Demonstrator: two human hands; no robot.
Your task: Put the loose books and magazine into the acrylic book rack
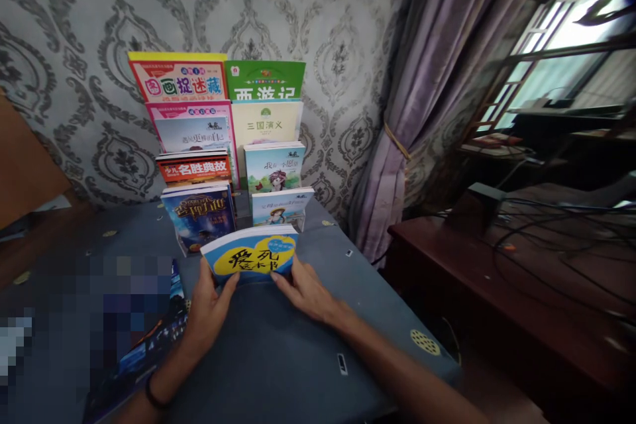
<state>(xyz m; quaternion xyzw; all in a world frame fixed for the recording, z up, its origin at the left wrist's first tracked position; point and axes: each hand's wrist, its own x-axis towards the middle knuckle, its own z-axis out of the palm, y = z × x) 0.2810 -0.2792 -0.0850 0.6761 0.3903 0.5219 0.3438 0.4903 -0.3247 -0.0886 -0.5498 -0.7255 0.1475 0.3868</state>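
Observation:
A blue book (251, 257) with a yellow patch and black lettering on its cover is held in both hands, tilted back over the table. My left hand (211, 301) grips its left end, thumb on the cover. At the right end, my right hand (305, 288) is closed on the same book, thumb also in front. Just behind stand a dark blue book (201, 218) and a pale blue book (281, 209) with a hatted figure. Further back are a red-orange book (196, 171), a green-toned book (274, 169), a cream book (265, 122) and a green book (265, 78).
Patterned wallpaper (328, 33) covers the wall behind the books. More dark blue printed covers (144, 358) lie at the left of the blue-grey table (298, 358). A purple curtain (397, 146) hangs to the right, beside a dark red desk (497, 265) with cables.

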